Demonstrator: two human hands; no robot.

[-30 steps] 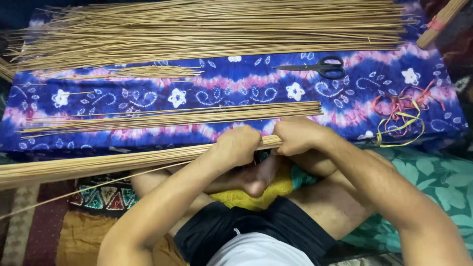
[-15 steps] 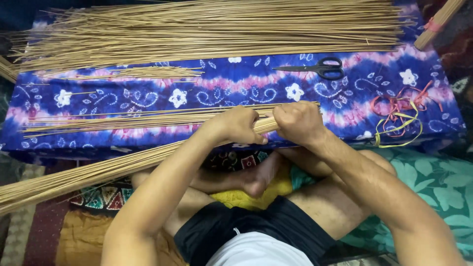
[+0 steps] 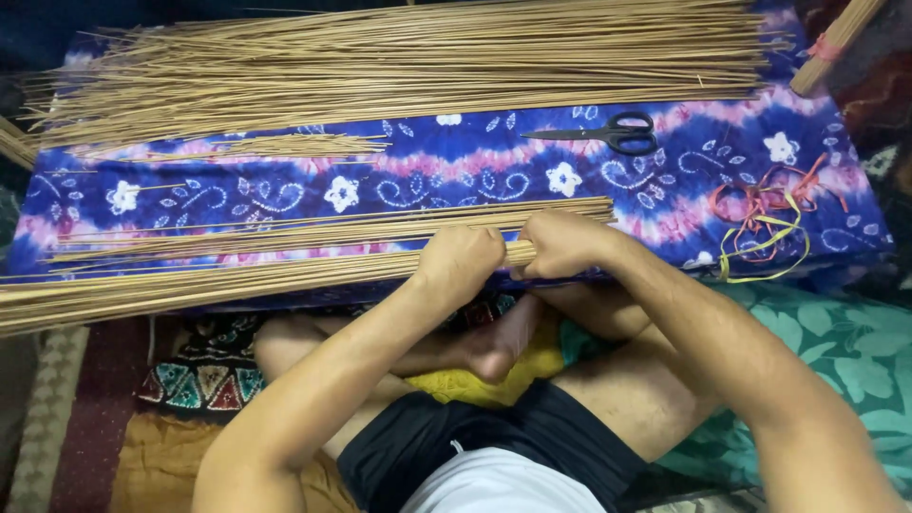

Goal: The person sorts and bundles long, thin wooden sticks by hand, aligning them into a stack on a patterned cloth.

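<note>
**Both hands clamped on one stick bundle at cloth edge**

Where the view begins at the left, the bundle (image 3: 190, 285) runs in from the frame edge, lying nearly level along the near edge of the cloth (image 3: 456, 171). Just above it, on the cloth, lies a flat row of sticks (image 3: 323, 231), parallel and close but separate. Further up sits a small sheaf (image 3: 275, 145), and along the far edge a large pile (image 3: 408, 57) spans most of the width.

Left hand (image 3: 461, 266) is fisted fully round the bundle near its right end, fingers curled over the top. Right hand (image 3: 560, 245) is closed on the same end just beside it; a short length of bundle shows between the two fists. The end itself is hidden inside the right fist. Crossed legs lie beneath the hands.

Rightward, one pair of scissors (image 3: 608, 131) rests closed on the cloth, well apart from the hands. A tangle of bands (image 3: 769, 214), orange and yellow, lies near the right edge; their count cannot be told. One tied bundle (image 3: 836, 43) crosses the top right corner.

Count: two hands, four stick groups on or at the cloth.
</note>
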